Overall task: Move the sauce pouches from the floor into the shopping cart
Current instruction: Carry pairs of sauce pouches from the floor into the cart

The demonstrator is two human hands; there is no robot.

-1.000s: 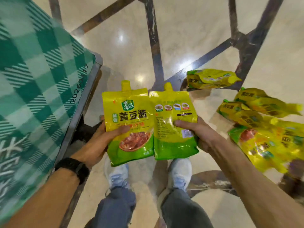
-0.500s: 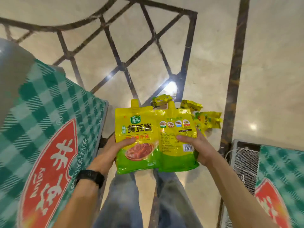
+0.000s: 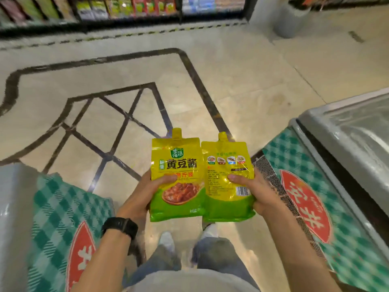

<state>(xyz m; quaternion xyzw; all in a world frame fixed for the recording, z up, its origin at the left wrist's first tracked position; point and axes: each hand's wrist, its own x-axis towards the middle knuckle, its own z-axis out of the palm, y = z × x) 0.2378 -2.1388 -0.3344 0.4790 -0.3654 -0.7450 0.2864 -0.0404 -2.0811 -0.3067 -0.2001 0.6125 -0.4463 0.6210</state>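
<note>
1. Presently, left hand (image 3: 140,194): thumb laid across the face and fingers curled behind, gripping the left pouch (image 3: 176,165), front label showing.
2. Right hand (image 3: 263,192): same grip, thumb on the printed back of the right pouch (image 3: 227,199).
3. Both pouches: upright at centre frame, spouts toward the top, inner edges touching or slightly overlapped. They are off the floor (image 3: 242,81) and not yet in a cart.
4. Black watch (image 3: 120,227): on the left wrist.
5. Left checked cover (image 3: 61,207), lower left, and right checked cover (image 3: 311,165), right of centre: green check, each with a red oval.
6. Mesh strip (image 3: 264,165): along the right cover's near edge. Whether it belongs to the shopping cart cannot be told.
7. Grey lid (image 3: 347,131), right edge; shelves (image 3: 126,9), top, blurred.
8. Hazards, as judged:
   - The film is glossy and each pouch is held only by a thumb pinch low on its body, so one could slide out or flop over.
   - No cart opening is identified, so a release now could land on a cover or the lid.
</note>
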